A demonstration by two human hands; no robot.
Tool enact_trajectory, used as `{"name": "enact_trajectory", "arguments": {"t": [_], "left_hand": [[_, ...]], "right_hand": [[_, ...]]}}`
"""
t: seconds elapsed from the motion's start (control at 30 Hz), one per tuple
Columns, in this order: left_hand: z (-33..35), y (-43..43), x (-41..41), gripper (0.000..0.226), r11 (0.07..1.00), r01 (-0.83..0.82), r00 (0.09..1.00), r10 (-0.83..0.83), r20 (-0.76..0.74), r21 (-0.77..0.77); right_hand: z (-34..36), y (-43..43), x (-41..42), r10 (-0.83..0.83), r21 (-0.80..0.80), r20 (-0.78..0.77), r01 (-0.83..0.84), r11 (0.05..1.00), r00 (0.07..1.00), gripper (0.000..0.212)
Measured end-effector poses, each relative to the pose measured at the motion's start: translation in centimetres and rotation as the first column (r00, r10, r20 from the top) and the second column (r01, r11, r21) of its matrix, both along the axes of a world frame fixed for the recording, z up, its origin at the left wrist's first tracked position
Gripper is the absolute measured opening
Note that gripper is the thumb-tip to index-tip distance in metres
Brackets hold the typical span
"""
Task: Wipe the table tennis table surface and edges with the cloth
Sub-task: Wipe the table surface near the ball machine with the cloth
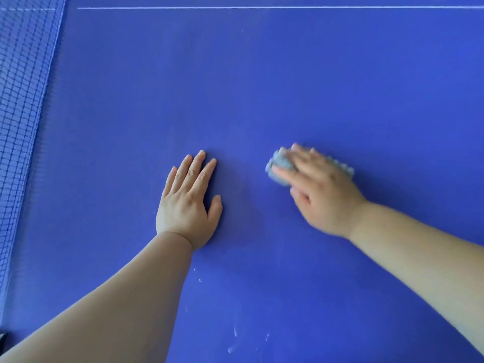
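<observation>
Nearly the whole view is the blue counter [288, 74], seen from above, with both bare forearms reaching in from its near side. The left hand [187, 205] lies palm down on the surface and is well open. Its four fingers are straight and close together, pointing toward the far side, with the thumb set slightly apart. It holds nothing and only rests on the counter.

The right hand [319, 189] is beside it, with a strip of bare blue between the two. It is blurred, but its fingers look stretched out rather than curled. They lie across a small grey cloth [281, 166] and press it onto the surface. The cloth is bunched under the fingers. Part of it shows past the fingertips on the side toward the left hand, and a nubbly fringe shows beyond the other side of the hand. The thumb sticks out free.

A net [23, 100] of dark mesh stands along the left side of the counter, well apart from both hands. A thin white line [262, 7] runs across the far part of the surface. Toward the near side, between the two forearms, a few white flecks [234, 334] and smears mark the blue, with smaller ones just beside the left forearm.
</observation>
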State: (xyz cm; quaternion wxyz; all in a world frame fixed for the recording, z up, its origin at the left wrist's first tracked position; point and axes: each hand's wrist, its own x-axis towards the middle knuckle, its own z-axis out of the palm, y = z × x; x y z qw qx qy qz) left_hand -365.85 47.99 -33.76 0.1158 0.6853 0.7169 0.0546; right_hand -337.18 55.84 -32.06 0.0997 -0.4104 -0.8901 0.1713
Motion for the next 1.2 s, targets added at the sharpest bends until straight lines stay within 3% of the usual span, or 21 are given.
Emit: {"name": "enact_trajectory", "arguments": {"t": [0.1, 0.17, 0.27, 0.37, 0.43, 0.53, 0.6, 0.67, 0.7, 0.77, 0.83, 0.93, 1.0, 1.1, 1.2], "left_hand": [[0.1, 0.0, 0.0, 0.069, 1.0, -0.004, 1.0, 0.004, 0.004, -0.002], [0.1, 0.0, 0.0, 0.069, 1.0, -0.003, 1.0, 0.003, 0.005, -0.006], [0.0, 0.0, -0.1, 0.069, 1.0, 0.0, 1.0, 0.0, -0.002, -0.009], [-0.1, -0.1, -0.1, 0.069, 1.0, -0.002, 1.0, 0.002, -0.009, -0.013], [-0.2, -0.1, -0.2, 0.069, 1.0, 0.001, 1.0, -0.001, -0.007, -0.019], [-0.3, 0.0, -0.3, 0.07, 1.0, 0.003, 1.0, -0.004, -0.006, -0.021], [-0.4, 0.0, -0.3, 0.069, 1.0, 0.0, 1.0, 0.0, 0.001, -0.014], [-0.4, 0.0, -0.2, 0.069, 1.0, 0.002, 1.0, -0.002, 0.007, -0.011], [-0.4, 0.0, -0.2, 0.07, 1.0, 0.005, 1.0, -0.005, 0.007, -0.014], [-0.5, 0.0, -0.3, 0.07, 1.0, 0.007, 1.0, -0.007, 0.0, -0.024], [-0.5, 0.0, -0.3, 0.07, 1.0, 0.005, 1.0, -0.005, -0.005, -0.029], [-0.4, 0.0, -0.2, 0.07, 0.999, 0.012, 1.0, -0.012, -0.001, -0.03], [-0.4, 0.0, -0.3, 0.07, 0.999, 0.012, 1.0, -0.012, 0.006, -0.031], [-0.4, -0.1, -0.3, 0.07, 1.0, 0.011, 1.0, -0.01, 0.016, -0.029], [-0.4, 0.0, -0.2, 0.071, 0.999, 0.018, 1.0, -0.018, 0.013, -0.026]], "right_hand": [[-0.1, -6.8, 0.1, 0.301, -0.077, -0.018, -0.302, 0.95, 0.953, 0.057], [0.1, -6.1, 0.3, 0.361, -0.074, 0.004, -0.36, 0.93, 0.932, 0.059], [0.2, 0.4, 0.2, 0.052, -0.034, 0.026, -0.051, 0.998, 0.998, 0.06], [0.7, 5.2, -1.1, -0.303, -0.097, 0.039, 0.306, 0.947, 0.952, 0.057], [0.4, 3.3, -3.3, -0.336, -0.06, 0.02, 0.337, 0.94, 0.942, 0.054], [-0.5, -5.2, -5.0, 0.034, -0.004, -0.034, -0.035, 0.999, 0.999, 0.053], [-0.5, -9.6, -4.6, 0.296, -0.06, -0.028, -0.297, 0.953, 0.955, 0.052], [-0.4, -8.8, -3.8, 0.379, -0.059, -0.04, -0.381, 0.923, 0.925, 0.053], [-0.3, -6.9, -3.9, 0.326, -0.051, -0.037, -0.328, 0.943, 0.945, 0.054], [0.1, -1.4, -4.6, 0.041, -0.048, -0.058, -0.044, 0.998, 0.997, 0.056], [1.0, 4.8, -5.3, -0.239, -0.095, -0.063, 0.233, 0.968, 0.969, 0.056], [1.3, 9.6, -7.1, -0.375, -0.087, -0.032, 0.372, 0.924, 0.926, 0.052], [0.9, 8.3, -8.2, -0.295, -0.045, 0.007, 0.295, 0.954, 0.955, 0.052], [0.0, 0.6, -7.4, 0.029, -0.027, 0.064, -0.028, 0.999, 0.997, 0.053], [-0.2, -6.0, -4.5, 0.317, -0.061, 0.099, -0.312, 0.948, 0.943, 0.052]]}}
